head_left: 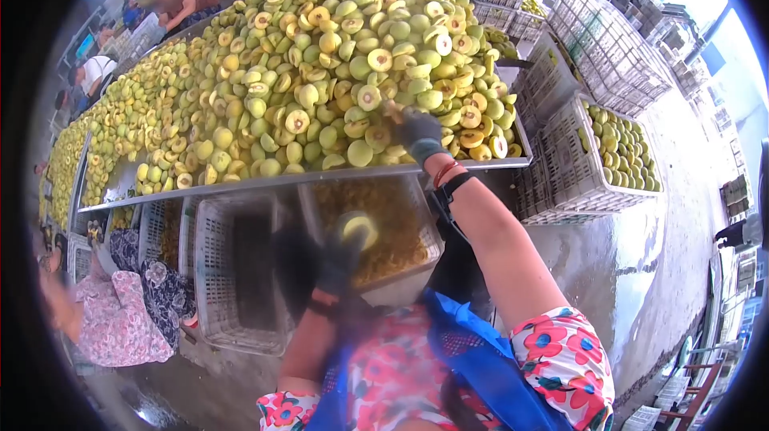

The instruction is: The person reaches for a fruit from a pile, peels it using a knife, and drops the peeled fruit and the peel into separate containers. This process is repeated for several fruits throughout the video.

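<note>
My right hand (418, 133), in a dark glove, reaches up onto a big heap of halved yellow-green fruit (320, 70) and touches the pieces near the front edge of the metal table (240, 184). Whether it grips one I cannot tell. My left hand (336, 259), also gloved and blurred, is lower down and holds a fruit half (358, 228) over a white crate of pits (384, 223) below the table.
An empty white crate (232, 271) stands below the table at left. A crate of whole fruit (617, 151) sits at right, with stacked empty crates (601, 38) behind. A person in a floral top (120, 311) sits at left; other workers line the far side. The floor is wet.
</note>
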`<state>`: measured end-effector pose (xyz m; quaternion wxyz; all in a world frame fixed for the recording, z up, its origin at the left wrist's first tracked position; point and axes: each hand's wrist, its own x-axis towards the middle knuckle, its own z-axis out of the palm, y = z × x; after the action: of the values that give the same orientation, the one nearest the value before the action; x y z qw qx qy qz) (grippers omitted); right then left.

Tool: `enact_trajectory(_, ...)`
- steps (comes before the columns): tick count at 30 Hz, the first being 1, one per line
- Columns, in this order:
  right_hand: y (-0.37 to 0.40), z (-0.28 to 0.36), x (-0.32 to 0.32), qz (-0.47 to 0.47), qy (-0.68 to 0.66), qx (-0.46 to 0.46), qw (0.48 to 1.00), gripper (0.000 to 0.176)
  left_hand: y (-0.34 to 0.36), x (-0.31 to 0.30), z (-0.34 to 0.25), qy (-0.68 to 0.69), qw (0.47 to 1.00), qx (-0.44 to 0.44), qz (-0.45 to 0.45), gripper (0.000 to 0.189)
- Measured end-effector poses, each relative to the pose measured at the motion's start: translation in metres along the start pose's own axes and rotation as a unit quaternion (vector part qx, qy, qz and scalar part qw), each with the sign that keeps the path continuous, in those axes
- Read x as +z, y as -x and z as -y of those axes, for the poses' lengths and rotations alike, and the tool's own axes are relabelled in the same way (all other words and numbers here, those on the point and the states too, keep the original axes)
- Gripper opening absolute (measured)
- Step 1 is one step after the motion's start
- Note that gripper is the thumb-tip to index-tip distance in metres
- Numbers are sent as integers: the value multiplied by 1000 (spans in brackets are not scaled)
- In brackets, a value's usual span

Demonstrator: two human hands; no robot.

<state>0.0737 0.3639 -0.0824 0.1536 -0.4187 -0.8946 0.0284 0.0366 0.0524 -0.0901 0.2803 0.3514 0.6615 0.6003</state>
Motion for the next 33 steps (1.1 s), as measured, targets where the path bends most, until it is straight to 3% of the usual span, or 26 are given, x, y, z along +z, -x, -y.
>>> enact_trajectory(4,17,13,-50,-1,-115,79,990,27,-1,1,-10,-2,999,16,-27,25)
enact_trajectory(5,27,16,-63,-26,-150,94,984,20,-1,1,15,-25,997,8,-68,27)
enact_trajectory(7,51,9,-70,-8,-318,93,943,21,-1,-1,5,22,995,-56,-79,27)
enact_trajectory(8,65,4,-71,-1,-398,94,912,22,-3,-1,-3,46,992,-89,-81,27)
enact_trajectory(9,83,3,-68,3,-509,101,855,26,-2,-1,-9,42,995,-44,-82,27)
enact_trajectory(12,149,12,-91,95,-713,158,677,33,-6,-5,1,90,991,-64,-71,26)
enact_trajectory(15,198,22,-103,169,-741,150,632,37,-2,2,-8,36,997,-35,-66,29)
enact_trajectory(18,231,29,-91,209,-731,139,635,35,6,13,-34,73,993,-72,-52,33)
enact_trajectory(19,236,33,-105,242,-669,174,682,33,7,15,-35,86,992,-77,-53,33)
enact_trajectory(22,251,42,-95,182,-551,131,804,30,9,16,-31,47,996,-68,-33,36)
enact_trajectory(25,257,43,-94,94,-609,39,787,27,5,13,0,37,999,3,-26,38)
enact_trajectory(26,257,40,-97,126,-601,42,788,27,3,15,0,50,998,24,-23,39)
enact_trajectory(30,262,42,-95,171,-461,10,871,26,8,14,-19,63,996,57,-16,42)
enact_trajectory(33,264,57,-93,106,-418,-40,901,27,10,15,-22,140,989,37,7,46)
